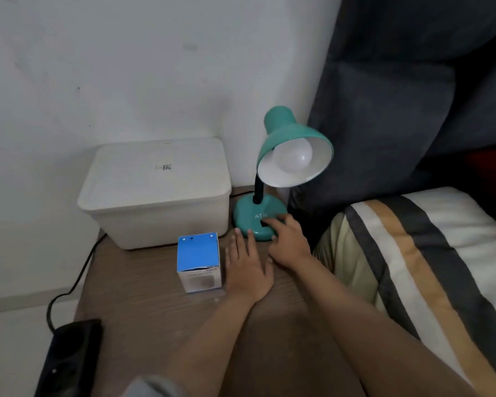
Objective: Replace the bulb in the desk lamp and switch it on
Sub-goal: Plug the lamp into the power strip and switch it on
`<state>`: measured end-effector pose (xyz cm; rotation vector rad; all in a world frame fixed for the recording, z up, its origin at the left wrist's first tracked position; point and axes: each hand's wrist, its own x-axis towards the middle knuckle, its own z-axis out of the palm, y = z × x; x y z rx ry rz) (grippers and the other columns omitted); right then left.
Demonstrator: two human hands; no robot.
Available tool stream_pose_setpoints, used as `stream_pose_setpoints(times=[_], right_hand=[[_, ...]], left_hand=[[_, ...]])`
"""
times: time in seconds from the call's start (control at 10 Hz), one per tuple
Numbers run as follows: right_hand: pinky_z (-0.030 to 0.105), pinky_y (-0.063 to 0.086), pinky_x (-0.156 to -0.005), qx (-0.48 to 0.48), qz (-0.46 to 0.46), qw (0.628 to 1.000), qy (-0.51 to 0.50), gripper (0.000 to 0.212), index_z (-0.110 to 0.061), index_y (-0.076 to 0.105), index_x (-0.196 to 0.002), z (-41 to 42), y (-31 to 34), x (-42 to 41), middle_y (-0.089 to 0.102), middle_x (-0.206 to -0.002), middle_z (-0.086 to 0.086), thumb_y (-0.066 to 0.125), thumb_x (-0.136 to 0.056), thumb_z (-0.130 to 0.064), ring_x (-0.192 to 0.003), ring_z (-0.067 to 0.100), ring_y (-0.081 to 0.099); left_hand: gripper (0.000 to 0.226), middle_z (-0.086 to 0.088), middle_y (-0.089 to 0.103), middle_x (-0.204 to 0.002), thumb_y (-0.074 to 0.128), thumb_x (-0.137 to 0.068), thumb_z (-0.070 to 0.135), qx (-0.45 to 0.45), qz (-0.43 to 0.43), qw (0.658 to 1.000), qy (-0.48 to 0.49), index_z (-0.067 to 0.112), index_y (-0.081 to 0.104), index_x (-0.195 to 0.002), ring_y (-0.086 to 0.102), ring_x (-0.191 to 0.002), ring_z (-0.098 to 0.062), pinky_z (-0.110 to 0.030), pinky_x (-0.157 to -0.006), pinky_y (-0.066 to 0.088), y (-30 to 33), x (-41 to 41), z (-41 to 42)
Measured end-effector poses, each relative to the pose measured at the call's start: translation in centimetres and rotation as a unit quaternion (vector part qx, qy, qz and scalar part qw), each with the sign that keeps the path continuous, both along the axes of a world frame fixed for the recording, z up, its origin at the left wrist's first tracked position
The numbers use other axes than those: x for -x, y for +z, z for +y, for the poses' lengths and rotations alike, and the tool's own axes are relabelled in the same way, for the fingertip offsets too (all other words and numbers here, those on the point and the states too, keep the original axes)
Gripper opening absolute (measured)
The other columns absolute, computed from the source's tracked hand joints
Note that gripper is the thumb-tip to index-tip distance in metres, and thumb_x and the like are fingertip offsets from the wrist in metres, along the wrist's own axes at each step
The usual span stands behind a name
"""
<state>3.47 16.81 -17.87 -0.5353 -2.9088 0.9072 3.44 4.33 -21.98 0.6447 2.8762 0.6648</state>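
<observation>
A teal desk lamp [287, 130] stands at the back right of a wooden table [143, 319]. A white bulb [294, 154] sits in its shade and is unlit. My right hand [289, 242] rests on the lamp's round base [246, 210], its index finger on the dark switch at the front of the base. My left hand [248, 265] lies flat on the table, fingers spread, fingertips touching the base's front edge. A blue and white bulb box [198, 260] stands upright just left of my left hand.
A white lidded plastic bin [155, 190] sits against the wall, left of the lamp. A black power strip [69, 359] with a cable lies at the table's near left corner. A striped pillow [430, 270] and dark cushions are on the right.
</observation>
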Motion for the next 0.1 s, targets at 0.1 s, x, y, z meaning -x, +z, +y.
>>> stream_pose_setpoints(times=[0.1], right_hand=[[0.047,0.03,-0.11,-0.024,-0.088,0.996,0.025,0.071,-0.026,0.029,-0.145,-0.47,2.05,-0.07,0.024,-0.153,0.006,0.054,-0.079,-0.013,-0.139,0.026,0.027]], left_hand=[[0.078,-0.017,-0.013,-0.157,0.035,-0.093,0.046,0.002,-0.042,0.999,-0.001,0.012,-0.009,-0.148,-0.01,-0.145,-0.031,-0.043,-0.116,-0.005,0.94,0.41,0.16]])
